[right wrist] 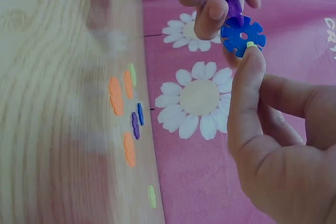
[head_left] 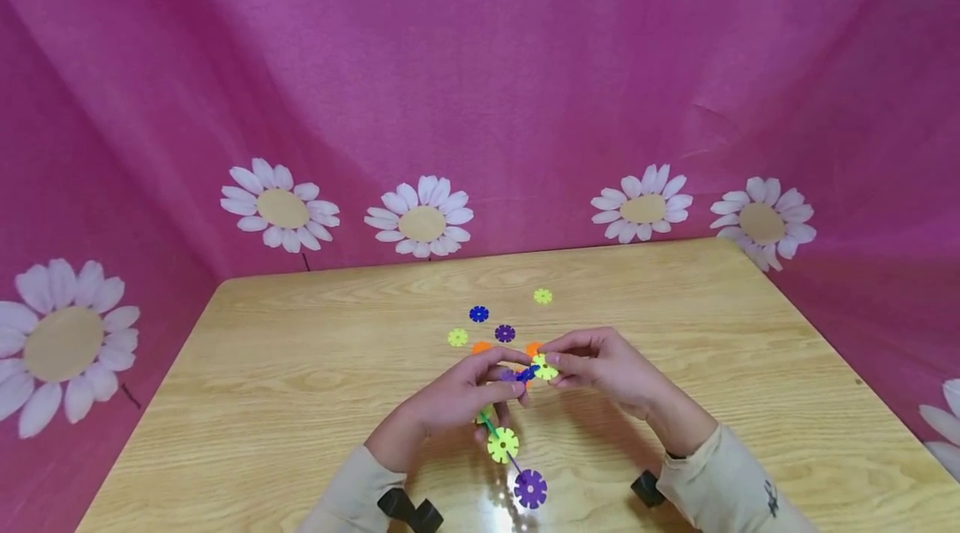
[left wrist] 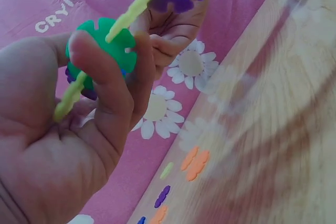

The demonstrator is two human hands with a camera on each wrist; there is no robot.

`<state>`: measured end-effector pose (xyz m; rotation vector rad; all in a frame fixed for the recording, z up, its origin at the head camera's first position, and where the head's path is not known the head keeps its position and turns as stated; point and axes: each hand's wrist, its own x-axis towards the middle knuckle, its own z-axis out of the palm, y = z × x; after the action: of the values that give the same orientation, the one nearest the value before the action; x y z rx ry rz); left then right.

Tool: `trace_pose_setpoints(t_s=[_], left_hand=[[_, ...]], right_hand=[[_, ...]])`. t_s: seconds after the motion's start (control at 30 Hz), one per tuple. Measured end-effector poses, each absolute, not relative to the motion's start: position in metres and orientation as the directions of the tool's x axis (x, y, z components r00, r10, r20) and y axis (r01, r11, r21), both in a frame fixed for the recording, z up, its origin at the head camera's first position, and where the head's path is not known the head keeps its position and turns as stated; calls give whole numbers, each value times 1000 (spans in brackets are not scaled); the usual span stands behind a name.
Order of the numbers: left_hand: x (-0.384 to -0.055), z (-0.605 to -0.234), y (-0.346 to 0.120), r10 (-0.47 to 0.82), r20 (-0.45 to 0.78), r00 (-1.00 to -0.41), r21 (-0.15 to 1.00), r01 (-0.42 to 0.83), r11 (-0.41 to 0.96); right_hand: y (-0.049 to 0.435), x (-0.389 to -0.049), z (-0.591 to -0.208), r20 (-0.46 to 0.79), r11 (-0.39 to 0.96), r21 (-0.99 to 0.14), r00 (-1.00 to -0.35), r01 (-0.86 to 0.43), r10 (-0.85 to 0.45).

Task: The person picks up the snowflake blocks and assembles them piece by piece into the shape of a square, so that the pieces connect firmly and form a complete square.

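Note:
A chain of slotted plastic snowflake discs runs between the two hands above the table. My left hand (head_left: 450, 399) grips the chain around its middle, its fingers curled about a green disc (left wrist: 118, 48) in the left wrist view. A yellow disc (head_left: 502, 445) and a purple disc (head_left: 530, 489) hang from the near end. Beyond the left fingertips, a blue disc (right wrist: 243, 36) is slotted into a purple one (right wrist: 235, 9). My right hand (head_left: 618, 374) pinches a yellow-green disc (head_left: 545, 367) between thumb and fingers, its edge at the blue disc's rim. How deeply it sits there, I cannot tell.
Loose discs lie on the wooden table (head_left: 300, 391) past the hands: a blue one (head_left: 478, 314), a purple one (head_left: 505, 334), yellow-green ones (head_left: 543, 296) and several orange ones (right wrist: 116, 96). A pink curtain (head_left: 480, 99) with daisies hangs behind the table's far edge.

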<state>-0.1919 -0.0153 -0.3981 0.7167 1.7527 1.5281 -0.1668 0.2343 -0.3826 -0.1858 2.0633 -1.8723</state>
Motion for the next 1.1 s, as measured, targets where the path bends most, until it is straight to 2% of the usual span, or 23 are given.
trace_pose_setpoints(t_s=[0.23, 0.33, 0.43, 0.6, 0.73, 0.87, 1.1], left_hand=[[-191, -401, -17, 858, -168, -485, 986, -78, 149], [-192, -404, -16, 889, -141, -435, 990, -57, 130], [-193, -406, -15, 907, -103, -408, 994, -64, 84], [-191, -407, -13, 911, -93, -402, 994, -94, 60], [-190, -405, -12, 896, -88, -436, 996, -61, 68], [-190, -404, -12, 879, -94, -468, 995, -80, 64], [-188, -404, -12, 878, -102, -468, 991, -122, 50]], right_hand=[[232, -166, -384, -197, 114, -979, -907, 166, -373], [232, -166, -383, -202, 88, -979, -890, 182, -408], [232, -166, -384, -227, 64, -973, -874, 221, -430], [230, -166, -387, -249, 49, -966, -865, 254, -437], [229, -166, -387, -246, 40, -966, -867, 254, -433], [227, -167, -388, -240, 21, -967, -877, 255, -416], [227, -166, -390, -232, -27, -964, -882, 266, -410]])
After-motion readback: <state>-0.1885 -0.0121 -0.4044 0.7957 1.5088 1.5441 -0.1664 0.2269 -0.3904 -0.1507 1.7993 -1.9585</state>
